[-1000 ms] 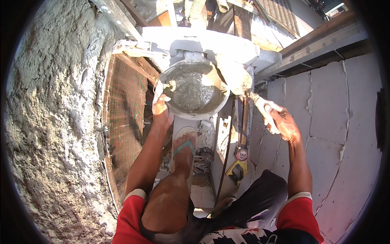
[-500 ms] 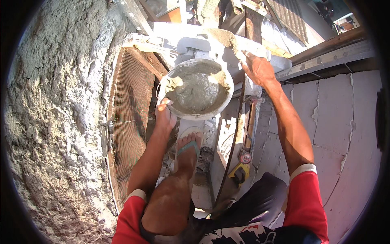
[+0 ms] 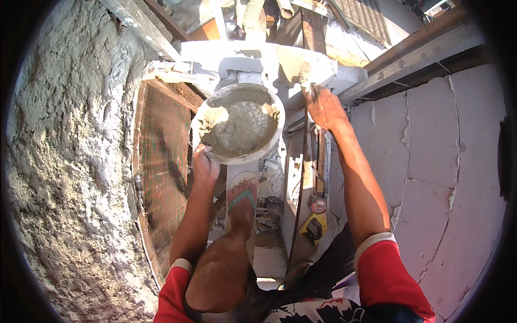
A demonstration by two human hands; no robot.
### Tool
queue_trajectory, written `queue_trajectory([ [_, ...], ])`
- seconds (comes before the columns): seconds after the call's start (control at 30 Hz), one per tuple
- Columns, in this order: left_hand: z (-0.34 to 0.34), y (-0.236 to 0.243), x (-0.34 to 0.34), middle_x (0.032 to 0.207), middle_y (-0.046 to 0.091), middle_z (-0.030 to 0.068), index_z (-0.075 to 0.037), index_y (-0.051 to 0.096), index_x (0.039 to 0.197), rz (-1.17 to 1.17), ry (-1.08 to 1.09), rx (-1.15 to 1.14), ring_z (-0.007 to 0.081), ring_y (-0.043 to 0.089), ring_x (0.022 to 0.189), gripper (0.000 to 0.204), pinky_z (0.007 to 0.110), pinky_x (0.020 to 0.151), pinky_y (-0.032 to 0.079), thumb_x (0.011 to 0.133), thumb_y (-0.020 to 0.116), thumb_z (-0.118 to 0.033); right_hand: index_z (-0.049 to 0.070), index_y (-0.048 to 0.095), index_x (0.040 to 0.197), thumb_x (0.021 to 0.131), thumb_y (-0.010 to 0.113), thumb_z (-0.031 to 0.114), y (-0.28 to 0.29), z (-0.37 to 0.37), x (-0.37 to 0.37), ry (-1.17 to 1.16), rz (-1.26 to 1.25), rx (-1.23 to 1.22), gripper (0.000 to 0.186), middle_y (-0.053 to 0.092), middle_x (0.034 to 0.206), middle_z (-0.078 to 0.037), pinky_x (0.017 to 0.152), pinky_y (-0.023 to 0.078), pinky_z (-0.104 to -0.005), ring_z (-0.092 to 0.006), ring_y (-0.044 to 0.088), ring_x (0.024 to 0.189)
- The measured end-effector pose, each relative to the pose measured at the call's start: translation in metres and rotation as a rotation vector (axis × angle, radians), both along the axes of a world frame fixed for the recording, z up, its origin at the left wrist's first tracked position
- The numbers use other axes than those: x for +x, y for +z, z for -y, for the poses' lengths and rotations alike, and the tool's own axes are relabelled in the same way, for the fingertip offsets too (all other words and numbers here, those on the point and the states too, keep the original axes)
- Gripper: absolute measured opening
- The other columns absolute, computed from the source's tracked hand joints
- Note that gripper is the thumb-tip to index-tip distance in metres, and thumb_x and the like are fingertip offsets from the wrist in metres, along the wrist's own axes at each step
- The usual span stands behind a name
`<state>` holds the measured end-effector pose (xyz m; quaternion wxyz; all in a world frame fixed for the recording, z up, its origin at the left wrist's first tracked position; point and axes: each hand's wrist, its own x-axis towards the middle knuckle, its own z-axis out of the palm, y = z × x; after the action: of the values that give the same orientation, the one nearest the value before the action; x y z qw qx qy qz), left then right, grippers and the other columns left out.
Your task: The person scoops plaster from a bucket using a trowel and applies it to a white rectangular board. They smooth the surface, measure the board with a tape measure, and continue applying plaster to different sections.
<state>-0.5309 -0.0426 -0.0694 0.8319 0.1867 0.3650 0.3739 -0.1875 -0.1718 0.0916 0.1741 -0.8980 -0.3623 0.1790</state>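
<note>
My left hand (image 3: 206, 166) grips the lower left rim of a round pail (image 3: 237, 160) that holds wet grey mortar (image 3: 239, 129). My right hand (image 3: 325, 107) is closed on the handle of a mortar-smeared trowel (image 3: 293, 64), to the upper right of the pail. The trowel's blade lies on or just over the sunlit white block ledge (image 3: 204, 54); I cannot tell if it touches.
Rough plaster (image 3: 70, 161) rises at left beside a mesh screen (image 3: 161, 172); pale block panels (image 3: 431, 140) line the right. A wooden beam (image 3: 414, 37) runs upper right. A yellow-handled saw (image 3: 314, 229) and round tape measure (image 3: 318, 204) lie below my right hand. Rubble surrounds my sandalled foot.
My right hand has moved up and left with the trowel, whose blade was beside the pail and is now up at the ledge. The pail sits a little further left in view.
</note>
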Motion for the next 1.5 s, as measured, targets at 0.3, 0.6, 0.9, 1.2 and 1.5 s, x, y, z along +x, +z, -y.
queue_trajectory([
  [0.3, 0.008, 0.018, 0.018, 0.125, 0.065, 0.0163, 0.000, 0.061, 0.111, -0.034, 0.046, -0.073, 0.0328, 0.061, 0.118, 0.027, 0.049, 0.112, 0.045, 0.088, 0.047, -0.001, -0.001, 0.060, 0.132, 0.106, 0.046, 0.042, -0.010, 0.109, 0.040, -0.452, -0.524, 0.260, 0.051, 0.065, 0.079, -0.012, 0.054, 0.049, -0.0355, -0.0180, 0.059, 0.057],
  [0.6, 0.015, 0.034, 0.031, 0.133, 0.061, 0.0133, 0.002, 0.054, 0.135, -0.106, -0.017, 0.082, 0.0283, 0.058, 0.123, 0.035, 0.045, 0.111, 0.045, 0.103, 0.051, -0.013, 0.003, 0.052, 0.143, 0.105, 0.057, 0.032, 0.099, 0.167, -0.032, -0.268, -0.622, 0.140, 0.048, 0.067, 0.085, -0.013, 0.065, 0.055, -0.0312, -0.0148, 0.065, 0.074],
  [0.9, 0.050, 0.089, 0.084, 0.153, 0.050, 0.0100, 0.001, 0.044, 0.153, -0.306, -0.181, 0.448, 0.0195, 0.045, 0.141, 0.065, 0.031, 0.109, 0.039, 0.088, 0.049, 0.008, 0.001, 0.065, 0.126, 0.104, 0.057, 0.040, 0.021, 0.079, -0.059, 0.251, -0.458, -0.241, 0.045, 0.068, 0.078, -0.011, 0.067, 0.053, -0.0429, -0.0266, 0.067, 0.068],
  [1.2, 0.009, 0.040, 0.049, 0.133, 0.061, 0.0065, -0.003, 0.054, 0.143, -0.166, -0.055, 0.199, 0.0197, 0.059, 0.119, 0.051, 0.037, 0.107, 0.047, 0.093, 0.053, 0.003, 0.004, 0.058, 0.136, 0.107, 0.054, 0.037, 0.033, 0.139, -0.074, -0.332, -1.280, 0.118, 0.043, 0.058, 0.071, -0.002, 0.044, 0.039, -0.0251, -0.0094, 0.049, 0.051],
  [1.5, -0.023, 0.001, 0.001, 0.126, 0.061, 0.0161, 0.004, 0.054, 0.127, -0.140, -0.028, 0.022, 0.0323, 0.059, 0.121, 0.040, 0.047, 0.111, 0.046, 0.090, 0.044, -0.003, 0.007, 0.052, 0.134, 0.108, 0.053, 0.039, -0.002, 0.076, -0.048, -0.698, -1.319, 1.187, 0.041, 0.057, 0.084, -0.004, 0.058, 0.049, -0.0304, -0.0141, 0.054, 0.067],
])
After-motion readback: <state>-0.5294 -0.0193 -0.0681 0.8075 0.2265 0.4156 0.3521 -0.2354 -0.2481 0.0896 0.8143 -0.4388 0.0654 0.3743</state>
